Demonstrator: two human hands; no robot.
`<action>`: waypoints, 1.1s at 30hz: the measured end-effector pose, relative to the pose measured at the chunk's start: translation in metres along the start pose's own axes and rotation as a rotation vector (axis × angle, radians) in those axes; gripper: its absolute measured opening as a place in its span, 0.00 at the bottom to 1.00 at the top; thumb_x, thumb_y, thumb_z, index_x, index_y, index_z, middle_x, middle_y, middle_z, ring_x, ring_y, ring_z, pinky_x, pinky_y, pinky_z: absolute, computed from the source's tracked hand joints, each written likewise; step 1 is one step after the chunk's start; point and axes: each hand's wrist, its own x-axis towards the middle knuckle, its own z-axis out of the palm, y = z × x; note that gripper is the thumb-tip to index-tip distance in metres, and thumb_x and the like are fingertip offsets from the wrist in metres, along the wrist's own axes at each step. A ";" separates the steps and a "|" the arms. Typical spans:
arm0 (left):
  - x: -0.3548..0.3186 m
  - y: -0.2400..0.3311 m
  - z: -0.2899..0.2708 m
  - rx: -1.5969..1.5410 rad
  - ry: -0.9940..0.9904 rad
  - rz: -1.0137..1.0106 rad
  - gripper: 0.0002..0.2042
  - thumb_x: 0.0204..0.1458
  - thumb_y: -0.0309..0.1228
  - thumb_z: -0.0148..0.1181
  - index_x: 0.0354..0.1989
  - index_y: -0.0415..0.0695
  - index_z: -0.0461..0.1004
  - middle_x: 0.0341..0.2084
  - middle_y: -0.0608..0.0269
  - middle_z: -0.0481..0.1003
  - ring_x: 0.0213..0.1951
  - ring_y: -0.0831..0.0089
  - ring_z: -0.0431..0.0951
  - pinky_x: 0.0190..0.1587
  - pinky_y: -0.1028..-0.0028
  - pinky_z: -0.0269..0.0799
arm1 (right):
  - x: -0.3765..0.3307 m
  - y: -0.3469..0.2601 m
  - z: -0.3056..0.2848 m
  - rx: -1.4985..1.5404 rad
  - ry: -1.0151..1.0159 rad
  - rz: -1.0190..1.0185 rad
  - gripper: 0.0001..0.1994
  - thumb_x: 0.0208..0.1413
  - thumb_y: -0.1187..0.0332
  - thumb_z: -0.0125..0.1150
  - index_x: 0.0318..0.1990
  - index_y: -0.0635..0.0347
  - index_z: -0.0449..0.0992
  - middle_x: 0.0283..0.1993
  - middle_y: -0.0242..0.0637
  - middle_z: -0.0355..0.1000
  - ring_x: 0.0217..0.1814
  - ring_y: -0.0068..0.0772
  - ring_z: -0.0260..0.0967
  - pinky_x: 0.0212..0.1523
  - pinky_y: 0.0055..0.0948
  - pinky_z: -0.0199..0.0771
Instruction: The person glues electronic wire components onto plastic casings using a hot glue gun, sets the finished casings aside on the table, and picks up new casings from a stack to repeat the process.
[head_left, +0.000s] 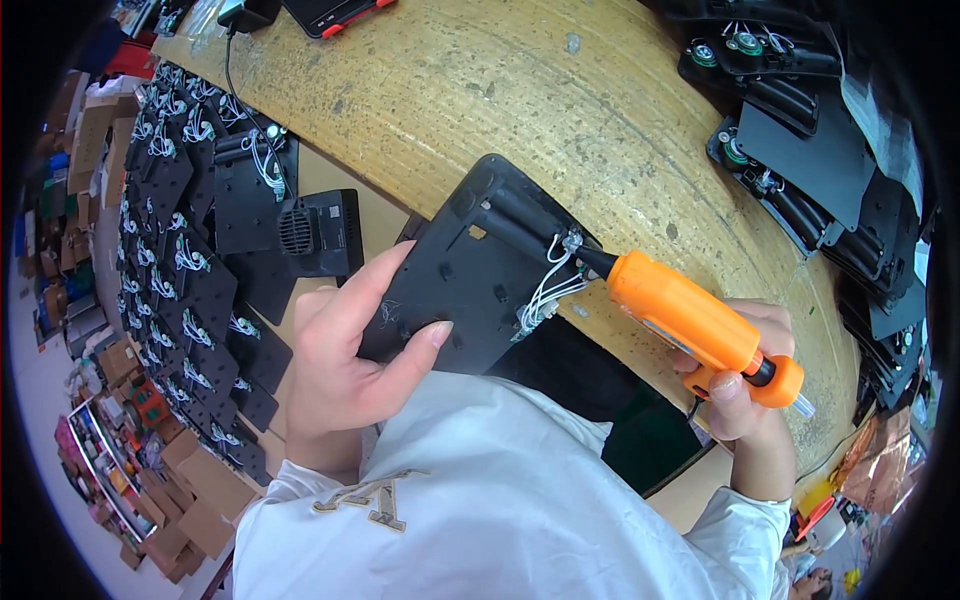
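Note:
A black plastic panel (470, 270) with rounded corners is tilted over the table's near edge. My left hand (355, 355) grips its left side, thumb on top of the face. Two black cylinders (515, 222) lie in the panel's upper part, and white wires (545, 290) run down its right side to a small circuit board. My right hand (745, 370) is wrapped round an orange hot glue gun (685, 310). The gun's black nozzle meets the panel's right edge, by the upper wire ends. A clear glue stick (804, 405) pokes out of the gun's back.
Many similar black panels with white wires (190, 260) stand in rows at the left. More black panels (810, 160) are piled at the right of the wooden table (450, 80). A black device with a round grille (315, 235) sits left of my hand. Cardboard boxes (200, 490) lie beyond.

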 end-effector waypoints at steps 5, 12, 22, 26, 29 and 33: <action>-0.002 0.000 0.001 0.024 0.016 0.026 0.23 0.43 0.18 0.65 0.51 0.27 0.71 0.29 0.52 0.80 0.27 0.71 0.82 0.30 0.79 0.73 | 0.003 -0.006 -0.001 -0.097 -0.026 -0.060 0.21 0.49 0.49 0.65 0.22 0.59 0.73 0.14 0.32 0.60 0.13 0.34 0.60 0.17 0.29 0.57; -0.003 0.004 0.001 0.053 0.019 0.034 0.23 0.43 0.18 0.65 0.51 0.27 0.71 0.30 0.50 0.80 0.27 0.69 0.83 0.30 0.78 0.74 | 0.001 -0.008 -0.001 -0.135 -0.006 -0.082 0.20 0.48 0.50 0.66 0.21 0.58 0.73 0.14 0.32 0.58 0.12 0.34 0.59 0.16 0.29 0.55; -0.004 0.007 0.003 0.070 0.046 0.038 0.22 0.43 0.18 0.66 0.49 0.27 0.71 0.29 0.50 0.80 0.26 0.67 0.83 0.29 0.78 0.74 | 0.003 -0.011 0.001 -0.165 -0.006 -0.115 0.20 0.46 0.50 0.68 0.20 0.57 0.72 0.14 0.31 0.58 0.13 0.34 0.59 0.16 0.29 0.55; -0.006 0.006 0.004 0.062 0.044 0.023 0.22 0.42 0.18 0.66 0.49 0.26 0.71 0.29 0.50 0.80 0.26 0.68 0.83 0.29 0.77 0.74 | 0.006 -0.015 -0.006 -0.209 -0.069 -0.164 0.20 0.45 0.50 0.69 0.21 0.58 0.72 0.14 0.33 0.60 0.13 0.35 0.61 0.16 0.29 0.57; -0.005 0.007 0.004 0.064 0.050 0.028 0.22 0.42 0.18 0.66 0.49 0.26 0.72 0.29 0.50 0.80 0.26 0.68 0.83 0.29 0.77 0.74 | 0.011 -0.014 0.007 -0.178 -0.029 -0.228 0.21 0.44 0.49 0.71 0.23 0.60 0.75 0.16 0.36 0.65 0.16 0.37 0.66 0.19 0.29 0.64; -0.005 0.007 0.003 0.092 0.054 0.048 0.22 0.42 0.18 0.65 0.49 0.26 0.72 0.28 0.50 0.80 0.26 0.68 0.83 0.29 0.77 0.74 | 0.009 -0.018 0.004 -0.192 -0.031 -0.214 0.23 0.42 0.48 0.73 0.27 0.63 0.77 0.20 0.39 0.71 0.21 0.40 0.73 0.24 0.30 0.73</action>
